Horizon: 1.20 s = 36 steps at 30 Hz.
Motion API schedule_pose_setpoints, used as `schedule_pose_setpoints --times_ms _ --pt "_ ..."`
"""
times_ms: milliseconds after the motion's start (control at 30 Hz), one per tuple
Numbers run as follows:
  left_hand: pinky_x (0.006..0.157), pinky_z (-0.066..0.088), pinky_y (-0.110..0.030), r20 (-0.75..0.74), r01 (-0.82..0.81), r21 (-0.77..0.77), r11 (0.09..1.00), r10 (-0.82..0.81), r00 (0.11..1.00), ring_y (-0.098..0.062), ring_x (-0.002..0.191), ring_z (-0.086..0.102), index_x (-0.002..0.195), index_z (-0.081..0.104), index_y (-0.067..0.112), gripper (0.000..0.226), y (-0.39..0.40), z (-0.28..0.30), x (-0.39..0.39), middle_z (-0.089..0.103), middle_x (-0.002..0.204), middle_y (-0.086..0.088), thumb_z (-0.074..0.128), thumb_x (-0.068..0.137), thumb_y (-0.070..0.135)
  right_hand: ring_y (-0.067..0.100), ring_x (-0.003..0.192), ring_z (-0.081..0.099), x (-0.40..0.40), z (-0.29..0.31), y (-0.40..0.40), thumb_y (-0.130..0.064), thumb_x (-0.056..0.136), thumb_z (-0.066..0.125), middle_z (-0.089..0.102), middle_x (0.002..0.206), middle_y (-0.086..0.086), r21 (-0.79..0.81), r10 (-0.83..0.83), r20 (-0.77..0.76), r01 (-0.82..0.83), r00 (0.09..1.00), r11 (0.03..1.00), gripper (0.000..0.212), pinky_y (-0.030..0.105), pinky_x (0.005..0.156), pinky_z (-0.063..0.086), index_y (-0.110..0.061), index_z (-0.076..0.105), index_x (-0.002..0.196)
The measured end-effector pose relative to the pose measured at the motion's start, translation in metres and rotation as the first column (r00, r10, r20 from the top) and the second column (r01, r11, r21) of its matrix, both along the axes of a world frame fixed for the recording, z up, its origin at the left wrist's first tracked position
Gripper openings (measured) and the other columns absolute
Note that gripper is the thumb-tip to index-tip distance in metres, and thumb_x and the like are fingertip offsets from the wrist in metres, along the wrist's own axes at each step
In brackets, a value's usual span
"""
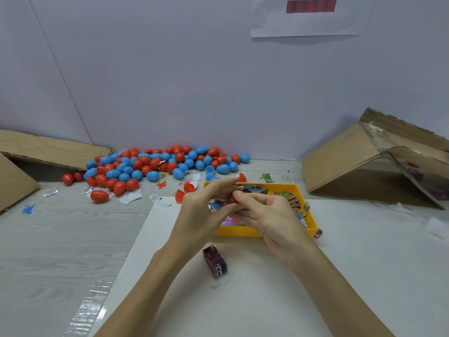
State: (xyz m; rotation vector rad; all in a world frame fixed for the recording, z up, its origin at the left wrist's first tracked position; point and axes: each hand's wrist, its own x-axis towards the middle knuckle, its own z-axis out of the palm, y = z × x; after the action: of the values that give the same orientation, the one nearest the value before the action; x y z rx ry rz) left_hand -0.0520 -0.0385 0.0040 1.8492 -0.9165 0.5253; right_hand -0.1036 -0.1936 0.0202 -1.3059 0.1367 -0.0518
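The grip is shared: both hands meet on a small red egg half [234,198], which is held just above the near-left part of a yellow tray [243,231]. The right hand [274,222] comes in from the right with its back to the camera, its thumb laid over the top of the red shell and its fingers curled beneath it. The left hand [206,210] closes on the shell from the left, wrist bent inward, thumb low and index finger stretched up and forward past it; how much of the shell it covers cannot be told. Both forearms rise from the lower edge and converge. The tray holds colourful printed packets [295,203] and a grey piece [255,189], and stands on a white sheet [267,300] spread on the worktop [60,239]. A purple banded bundle [216,262] lies on the sheet, near the tray's front rim. Another red half shell [242,178] sits just behind the tray. Further back left is a pile of red and blue plastic eggs [155,166], with cardboard boxes lying at the left [48,147] and right [340,161]
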Motion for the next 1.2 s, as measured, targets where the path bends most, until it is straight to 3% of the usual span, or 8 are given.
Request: schedule_pose_setpoints --times_ms 133,267,467,600,767,1000,1100,1200 --pt "0.096 0.050 -0.013 0.023 -0.023 0.025 0.999 0.022 0.999 0.004 0.111 0.066 0.132 0.065 0.012 0.053 -0.001 -0.001 0.000 0.071 0.118 0.010 0.080 0.083 0.001 0.022 0.094 0.078 0.003 -0.003 -0.001 -0.020 0.092 0.074 0.080 0.097 0.009 -0.045 -0.019 0.005 0.019 1.000 0.999 0.024 0.035 0.090 0.061 -0.007 0.074 0.113" --pt "0.095 0.047 -0.008 0.068 -0.044 0.048 0.998 0.040 0.997 0.016 0.109 0.060 0.132 0.065 0.011 0.054 -0.002 -0.001 0.000 0.067 0.117 0.014 0.081 0.082 0.000 0.016 0.089 0.078 0.005 -0.006 -0.001 -0.025 0.090 0.078 0.081 0.092 0.001 -0.138 -0.046 0.037 0.051 0.998 0.989 0.013 0.025 0.080 0.062 -0.022 0.073 0.102" --pt "0.097 0.050 -0.012 0.172 -0.117 0.122 0.986 0.095 0.980 -0.012 0.107 0.069 0.131 0.066 0.008 0.053 -0.001 0.001 0.000 0.073 0.118 -0.003 0.083 0.081 0.005 0.015 0.091 0.078 0.008 -0.007 0.000 -0.034 0.087 0.079 0.080 0.099 0.000 -0.233 -0.053 0.050 0.063 0.997 0.970 0.043 0.032 0.086 0.062 -0.012 0.068 0.123" --pt "0.096 0.052 -0.020 0.183 -0.106 0.165 0.981 0.075 0.980 -0.014 0.108 0.065 0.135 0.062 0.010 0.059 0.000 0.002 -0.001 0.070 0.120 -0.005 0.084 0.081 0.005 0.013 0.089 0.077 0.006 -0.006 -0.002 -0.031 0.084 0.083 0.080 0.095 0.000 -0.254 -0.089 0.078 0.106 0.993 0.961 0.040 0.021 0.073 0.060 -0.011 0.072 0.116" --pt "0.096 0.046 -0.015 0.214 -0.151 0.209 0.966 0.105 0.971 -0.018 0.105 0.064 0.126 0.067 0.007 0.057 -0.002 0.001 0.001 0.069 0.115 -0.007 0.087 0.074 -0.001 0.001 0.090 0.073 0.005 -0.008 0.005 -0.022 0.082 0.085 0.077 0.097 -0.005 -0.324 -0.114 0.156 0.160 0.981 0.932 0.031 0.015 0.072 0.056 -0.016 0.073 0.110" --pt "0.097 0.046 -0.016 0.310 -0.199 0.186 0.962 0.134 0.941 -0.020 0.104 0.064 0.112 0.074 0.002 0.043 -0.005 -0.007 0.003 0.070 0.112 -0.013 0.089 0.072 -0.002 0.001 0.092 0.073 0.004 -0.010 0.009 -0.014 0.081 0.086 0.077 0.097 -0.008 -0.348 -0.151 0.226 0.225 0.962 0.910 0.030 0.013 0.074 0.056 -0.023 0.073 0.107" --pt "0.099 0.045 -0.019 0.268 -0.199 0.195 0.960 0.143 0.953 -0.016 0.111 0.057 0.125 0.068 0.005 0.054 -0.005 -0.008 0.003 0.066 0.121 -0.011 0.088 0.075 0.003 0.006 0.094 0.074 0.005 -0.008 0.006 -0.023 0.086 0.082 0.078 0.096 -0.007 -0.390 -0.153 0.205 0.224 0.967 0.893 0.021 0.022 0.079 0.060 -0.023 0.076 0.106" --pt "0.099 0.047 -0.025 0.292 -0.230 0.235 0.944 0.157 0.943 -0.017 0.117 0.055 0.136 0.060 0.010 0.056 -0.001 -0.005 0.001 0.061 0.129 -0.006 0.075 0.088 0.035 0.018 0.092 0.076 0.007 -0.006 -0.005 -0.027 0.094 0.074 0.079 0.096 0.004 -0.319 -0.197 0.100 0.219 0.975 0.922 0.021 0.038 0.083 0.063 -0.013 0.077 0.110"
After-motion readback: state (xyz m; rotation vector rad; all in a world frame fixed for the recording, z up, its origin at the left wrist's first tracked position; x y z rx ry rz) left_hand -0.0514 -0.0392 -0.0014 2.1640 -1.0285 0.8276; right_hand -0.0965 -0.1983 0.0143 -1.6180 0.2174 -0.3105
